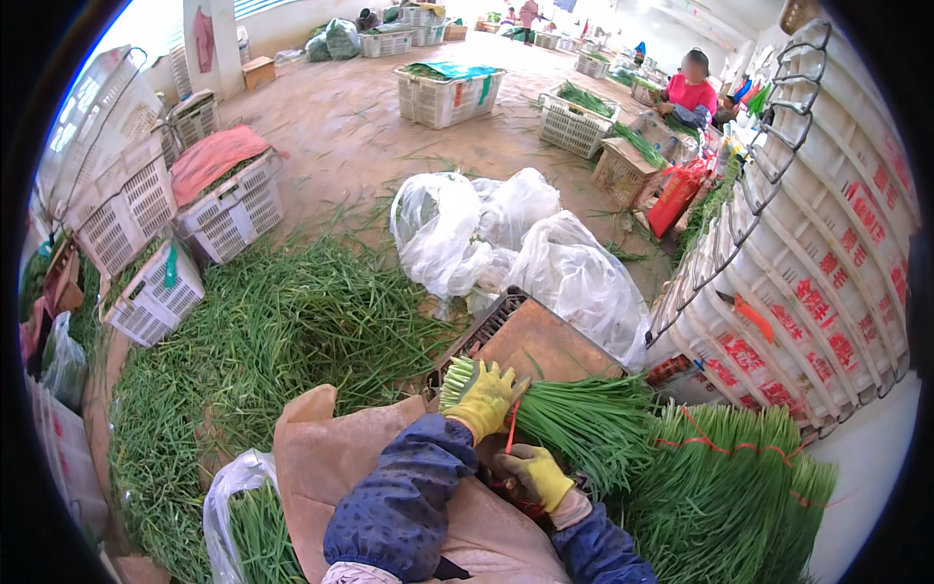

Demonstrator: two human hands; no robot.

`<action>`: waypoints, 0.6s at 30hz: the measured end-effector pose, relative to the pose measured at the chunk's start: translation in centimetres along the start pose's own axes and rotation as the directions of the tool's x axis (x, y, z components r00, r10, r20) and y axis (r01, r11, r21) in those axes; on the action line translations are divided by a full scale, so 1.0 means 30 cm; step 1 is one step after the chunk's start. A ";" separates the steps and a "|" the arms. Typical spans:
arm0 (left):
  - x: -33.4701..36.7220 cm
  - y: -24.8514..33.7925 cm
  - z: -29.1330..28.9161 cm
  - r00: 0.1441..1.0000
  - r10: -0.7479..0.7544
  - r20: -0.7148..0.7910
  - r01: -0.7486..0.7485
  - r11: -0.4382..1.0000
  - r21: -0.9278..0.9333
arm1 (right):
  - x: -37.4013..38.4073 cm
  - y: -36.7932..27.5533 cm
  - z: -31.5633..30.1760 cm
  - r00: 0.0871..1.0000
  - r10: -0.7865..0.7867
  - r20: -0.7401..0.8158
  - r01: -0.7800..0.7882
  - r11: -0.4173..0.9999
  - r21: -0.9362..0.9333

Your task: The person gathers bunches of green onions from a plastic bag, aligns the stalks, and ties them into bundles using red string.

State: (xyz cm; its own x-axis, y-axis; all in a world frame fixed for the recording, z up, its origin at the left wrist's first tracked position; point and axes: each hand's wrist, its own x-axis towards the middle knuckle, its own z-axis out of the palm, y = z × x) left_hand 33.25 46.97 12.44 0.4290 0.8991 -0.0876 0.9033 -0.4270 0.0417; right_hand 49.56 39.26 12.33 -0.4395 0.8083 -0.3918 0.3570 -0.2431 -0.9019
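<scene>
Left hand [484, 397] fingers clamped on chive bundle [574, 414]; right hand [535, 474] fingers pinching red band [512, 425]; tied bundles [730, 477] beside.

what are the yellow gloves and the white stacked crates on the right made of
Yellow gloves: probably matte rubber-coated fabric; they crease softly around the green bundle. White stacked crates: apparently rigid moulded plastic, slightly glossy, with regular ribs and slots.

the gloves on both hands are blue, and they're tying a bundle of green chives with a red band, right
Not quite: the head view shows yellow gloves; only the sleeves are blue. The left hand grips the chives and the right hand holds the red band.
</scene>
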 end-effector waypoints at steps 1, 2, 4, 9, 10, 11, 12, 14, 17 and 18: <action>-0.006 -0.003 -0.001 1.000 0.001 0.004 -0.001 1.000 0.008 | -0.001 -0.013 -0.011 0.969 0.246 -0.019 -0.243 0.965 0.101; -0.016 -0.004 -0.022 1.000 0.003 0.007 -0.003 1.000 0.017 | -0.008 0.008 -0.037 0.975 -0.198 -0.096 0.120 0.842 -0.526; -0.034 -0.013 -0.041 1.000 0.006 0.029 -0.007 0.999 0.037 | -0.033 -0.010 -0.080 0.961 -0.265 -0.084 0.173 0.806 -0.566; -0.040 -0.039 -0.065 0.999 0.031 0.027 -0.032 0.999 0.041 | -0.028 -0.066 -0.079 0.875 -0.385 -0.293 0.420 0.905 0.063; -0.039 -0.043 -0.064 0.999 0.030 0.032 -0.031 0.999 0.029 | 0.005 -0.047 -0.098 0.941 -0.262 -0.214 0.301 0.937 0.177; -0.044 -0.048 -0.070 0.999 0.025 0.039 -0.026 0.999 0.022 | 0.043 -0.032 -0.099 0.949 -0.249 -0.191 0.300 0.901 0.314; -0.045 -0.052 -0.078 0.999 0.023 0.026 -0.024 0.999 0.042 | 0.085 -0.023 -0.102 0.955 -0.243 -0.168 0.293 0.849 0.439; -0.042 -0.072 -0.085 0.998 0.049 0.024 -0.047 0.996 -0.075 | 0.122 -0.092 -0.084 0.972 -0.204 -0.121 0.230 0.684 0.692; -0.038 -0.118 -0.074 0.997 0.065 0.040 -0.052 0.965 -0.255 | 0.170 -0.121 -0.113 0.961 -0.197 -0.195 0.276 0.619 0.735; -0.034 -0.136 -0.065 0.996 0.070 0.047 -0.051 0.948 -0.315 | 0.183 -0.132 -0.123 0.957 -0.166 -0.239 0.287 0.665 0.689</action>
State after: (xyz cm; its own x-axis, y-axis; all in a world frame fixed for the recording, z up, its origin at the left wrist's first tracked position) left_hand 29.15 47.98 14.29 0.4904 0.8615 -0.1315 0.8340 -0.4202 0.3576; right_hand 48.76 46.63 14.43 -0.2829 0.9417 -0.1820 -0.4567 -0.2992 -0.8378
